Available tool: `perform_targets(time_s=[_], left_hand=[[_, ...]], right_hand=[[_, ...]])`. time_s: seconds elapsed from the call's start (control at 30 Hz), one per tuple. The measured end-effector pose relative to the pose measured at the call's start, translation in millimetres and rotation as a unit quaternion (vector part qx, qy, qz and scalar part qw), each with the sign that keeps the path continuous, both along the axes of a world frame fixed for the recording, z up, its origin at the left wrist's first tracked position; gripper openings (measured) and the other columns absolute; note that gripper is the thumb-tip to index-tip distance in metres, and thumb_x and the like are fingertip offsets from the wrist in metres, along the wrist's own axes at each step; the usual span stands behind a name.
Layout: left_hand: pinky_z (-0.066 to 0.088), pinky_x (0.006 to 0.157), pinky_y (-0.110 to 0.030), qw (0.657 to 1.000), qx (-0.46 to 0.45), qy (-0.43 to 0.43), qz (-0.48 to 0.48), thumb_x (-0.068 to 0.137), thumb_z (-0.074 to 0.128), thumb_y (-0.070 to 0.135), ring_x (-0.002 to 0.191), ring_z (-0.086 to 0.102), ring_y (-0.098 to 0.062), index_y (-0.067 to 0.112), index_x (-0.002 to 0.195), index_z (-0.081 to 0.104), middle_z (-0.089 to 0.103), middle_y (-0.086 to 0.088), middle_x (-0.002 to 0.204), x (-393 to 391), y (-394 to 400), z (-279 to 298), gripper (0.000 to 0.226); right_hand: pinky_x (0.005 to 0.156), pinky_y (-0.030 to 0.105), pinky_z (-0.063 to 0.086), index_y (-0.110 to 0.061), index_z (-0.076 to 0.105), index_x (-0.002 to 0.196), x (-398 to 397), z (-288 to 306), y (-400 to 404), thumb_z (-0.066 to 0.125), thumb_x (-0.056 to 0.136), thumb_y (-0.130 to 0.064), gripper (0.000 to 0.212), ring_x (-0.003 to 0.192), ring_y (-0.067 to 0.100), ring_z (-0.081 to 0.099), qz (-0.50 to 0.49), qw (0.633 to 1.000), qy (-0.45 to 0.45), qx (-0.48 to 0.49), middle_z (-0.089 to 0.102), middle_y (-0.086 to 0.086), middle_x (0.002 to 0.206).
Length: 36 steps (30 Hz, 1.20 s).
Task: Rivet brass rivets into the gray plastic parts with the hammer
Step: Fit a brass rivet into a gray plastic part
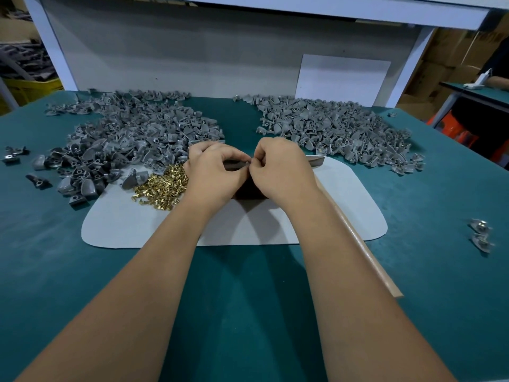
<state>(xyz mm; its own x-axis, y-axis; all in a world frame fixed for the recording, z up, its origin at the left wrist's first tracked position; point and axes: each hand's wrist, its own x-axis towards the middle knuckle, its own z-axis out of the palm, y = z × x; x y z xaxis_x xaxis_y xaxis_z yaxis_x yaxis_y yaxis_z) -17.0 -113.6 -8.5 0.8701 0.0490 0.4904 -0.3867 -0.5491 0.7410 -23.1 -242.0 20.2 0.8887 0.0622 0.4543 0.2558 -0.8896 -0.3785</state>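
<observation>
Teal bench top; pale rounded mat on it; white sheet against back panel; yellow crate far left.

Both hands meet over a dark block on a gray mat on the green desk. The left hand and right hand have curled fingers pinching something small between them; what it is cannot be told. Brass rivets lie just left of the left hand. Two heaps of gray plastic parts spread behind. A wooden hammer handle lies by the right forearm.
</observation>
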Motion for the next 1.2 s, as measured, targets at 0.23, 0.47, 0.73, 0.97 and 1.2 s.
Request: perform_targets(time_s=[0.23, 0.47, 0.73, 0.97, 1.2], left_hand=[[0.03, 0.111, -0.045, 1.0, -0.011, 0.012, -0.02, 0.08, 0.079, 0.03, 0.129, 0.043, -0.02, 0.042, 0.078, 0.066, 0.059, 0.027, 0.088, 3.3, 1.2, -0.5, 0.018], [0.028, 0.113, -0.048, 0.998, -0.041, 0.04, -0.036, 0.064, 0.066, 0.043, 0.125, 0.039, -0.003, 0.055, 0.067, 0.06, 0.055, 0.046, 0.07, 0.7, 3.3, 0.0, 0.013], [0.028, 0.114, -0.051, 0.994, -0.061, 0.065, -0.06, 0.065, 0.064, 0.042, 0.135, 0.039, -0.009, 0.054, 0.065, 0.062, 0.065, 0.029, 0.089, 4.4, 4.6, -0.8, 0.013], [0.02, 0.118, -0.05, 0.993, -0.044, 0.071, -0.086, 0.073, 0.066, 0.04, 0.137, 0.039, -0.012, 0.043, 0.081, 0.068, 0.07, 0.018, 0.103, 7.6, 9.9, -3.2, 0.009], [0.021, 0.118, -0.047, 0.996, -0.037, 0.064, -0.055, 0.091, 0.069, 0.021, 0.141, 0.032, -0.013, 0.025, 0.1, 0.076, 0.068, 0.016, 0.112, 10.6, 11.6, -6.9, 0.012]], right_hand=[[0.068, 0.031, 0.042, -0.018, 0.052, 0.082, 0.2, 0.9, 4.6, 0.054, 0.087, -0.019, 0.005, 0.086, 0.025, 0.054, -0.012, 0.999, 0.036, 0.032, 0.061, 0.006, 0.091], [0.06, 0.026, 0.034, -0.018, 0.057, 0.071, 1.0, -0.1, 1.7, 0.06, 0.081, -0.013, 0.012, 0.069, 0.017, 0.048, 0.006, 0.993, 0.041, 0.107, 0.047, -0.007, 0.061], [0.059, 0.025, 0.034, -0.018, 0.057, 0.07, 2.2, -4.9, -0.9, 0.059, 0.082, -0.01, 0.015, 0.066, 0.015, 0.047, 0.022, 0.993, 0.027, 0.117, 0.046, -0.009, 0.059], [0.063, 0.023, 0.037, -0.024, 0.062, 0.074, 1.2, -7.8, -4.9, 0.062, 0.087, -0.015, 0.016, 0.071, 0.012, 0.053, 0.022, 0.987, 0.045, 0.153, 0.06, -0.005, 0.074], [0.087, 0.031, 0.05, -0.015, 0.07, 0.094, -2.9, -5.7, -11.5, 0.049, 0.095, -0.011, 0.022, 0.089, 0.015, 0.063, 0.035, 0.952, 0.056, 0.299, 0.069, -0.002, 0.085]])
